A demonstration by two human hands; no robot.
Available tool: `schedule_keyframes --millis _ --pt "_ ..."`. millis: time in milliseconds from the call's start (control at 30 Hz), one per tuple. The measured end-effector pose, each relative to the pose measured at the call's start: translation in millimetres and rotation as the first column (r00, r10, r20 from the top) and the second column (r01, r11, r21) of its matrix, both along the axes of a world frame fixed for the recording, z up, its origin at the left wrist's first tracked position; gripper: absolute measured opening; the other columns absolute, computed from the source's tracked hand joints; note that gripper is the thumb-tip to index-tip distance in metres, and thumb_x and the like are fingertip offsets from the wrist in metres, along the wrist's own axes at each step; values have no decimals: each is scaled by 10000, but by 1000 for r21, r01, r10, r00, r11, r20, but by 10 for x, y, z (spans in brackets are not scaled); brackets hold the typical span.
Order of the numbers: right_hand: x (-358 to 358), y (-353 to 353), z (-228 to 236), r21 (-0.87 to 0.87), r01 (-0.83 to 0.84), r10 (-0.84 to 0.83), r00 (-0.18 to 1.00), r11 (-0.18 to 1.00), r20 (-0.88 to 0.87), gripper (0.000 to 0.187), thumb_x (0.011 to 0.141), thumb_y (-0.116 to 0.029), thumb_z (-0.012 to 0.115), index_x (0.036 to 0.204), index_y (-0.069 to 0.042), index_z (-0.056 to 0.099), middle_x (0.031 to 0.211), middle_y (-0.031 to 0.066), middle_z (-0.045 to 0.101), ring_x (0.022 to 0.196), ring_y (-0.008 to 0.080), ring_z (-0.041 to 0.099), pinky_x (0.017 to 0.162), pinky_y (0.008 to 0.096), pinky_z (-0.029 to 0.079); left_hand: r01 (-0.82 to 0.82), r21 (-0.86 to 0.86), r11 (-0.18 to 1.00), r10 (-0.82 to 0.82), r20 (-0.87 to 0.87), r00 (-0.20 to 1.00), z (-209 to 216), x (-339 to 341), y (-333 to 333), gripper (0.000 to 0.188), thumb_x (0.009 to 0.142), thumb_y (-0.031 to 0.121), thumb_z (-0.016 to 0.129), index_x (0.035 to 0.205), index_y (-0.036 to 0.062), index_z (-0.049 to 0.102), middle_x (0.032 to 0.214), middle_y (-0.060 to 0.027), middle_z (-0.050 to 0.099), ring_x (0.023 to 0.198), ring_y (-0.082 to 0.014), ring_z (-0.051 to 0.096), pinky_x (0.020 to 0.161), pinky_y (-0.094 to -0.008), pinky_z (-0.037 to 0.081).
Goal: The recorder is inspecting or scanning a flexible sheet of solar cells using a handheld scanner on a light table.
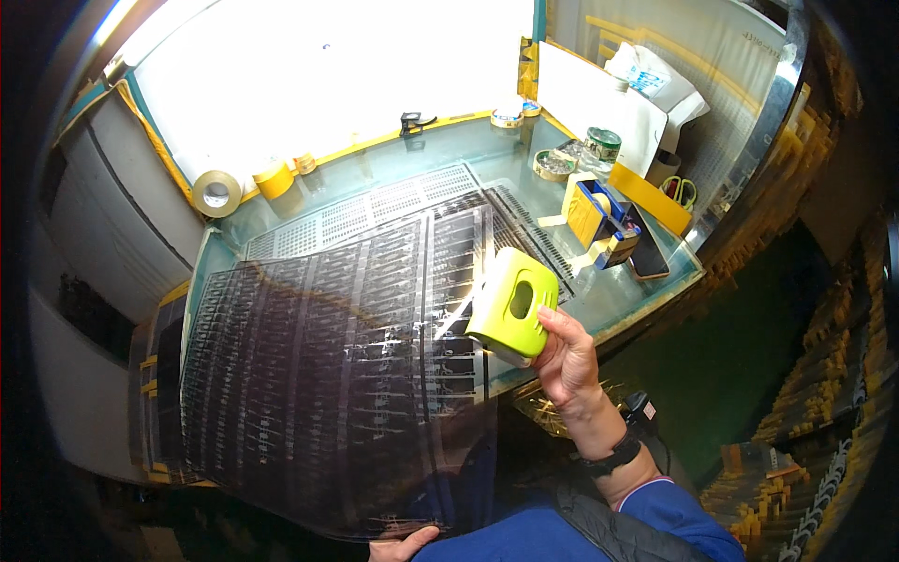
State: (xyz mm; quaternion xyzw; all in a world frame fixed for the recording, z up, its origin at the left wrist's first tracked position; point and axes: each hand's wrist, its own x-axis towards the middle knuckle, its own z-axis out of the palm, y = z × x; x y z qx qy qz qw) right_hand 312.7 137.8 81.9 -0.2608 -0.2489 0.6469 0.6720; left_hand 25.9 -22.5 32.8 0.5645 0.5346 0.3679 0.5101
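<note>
My right hand grips a lime-green hole punch with an oval opening in its top. The punch is at the right edge of a large dark film sheet covered in rows of fine patterns. Whether that edge sits inside the punch cannot be made out. At the bottom of the view, my left hand pinches the near edge of the film, its thumb on top and most of the fingers hidden. The sheet lies partly on a glass-topped table and sags over its near side.
A paler patterned sheet lies beneath the film. To the right stand a blue tape dispenser, a dark phone and scissors. Tape rolls line the back edge before a bright white panel.
</note>
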Motion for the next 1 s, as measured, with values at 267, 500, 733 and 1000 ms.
schedule_keyframes --millis 267,500,733,1000 --pt "80 -286 209 61 141 -144 988 988 59 491 788 -257 555 1172 28 443 1092 97 552 1014 184 545 877 318 450 -34 -245 969 148 461 875 187 161 244 155 757 47 647 897 -14 620 854 -126 641 735 -191 619 659 -312 519" --pt "-192 -513 360 -110 -765 773 631 634 67 699 676 -215 678 1260 31 383 1163 98 515 1074 162 491 942 284 366 -126 -129 984 177 548 818 161 385 603 243 783 -18 600 1022 -25 561 972 -112 607 849 -192 602 778 -326 509" --pt "-442 -365 526 18 -789 785 612 614 98 815 663 -257 700 1314 50 315 1232 108 476 1121 161 456 977 280 319 -154 -277 948 307 688 657 200 344 557 357 764 -2 628 1097 -56 510 1039 -114 586 947 -191 579 833 -323 475" --pt "10 -574 158 -107 -783 787 617 612 -8 978 569 -303 708 1343 63 237 1231 152 471 1100 193 490 975 303 346 109 -238 965 180 904 387 124 379 380 528 774 128 604 1243 15 387 1182 -190 490 1065 -335 519 858 -510 450"
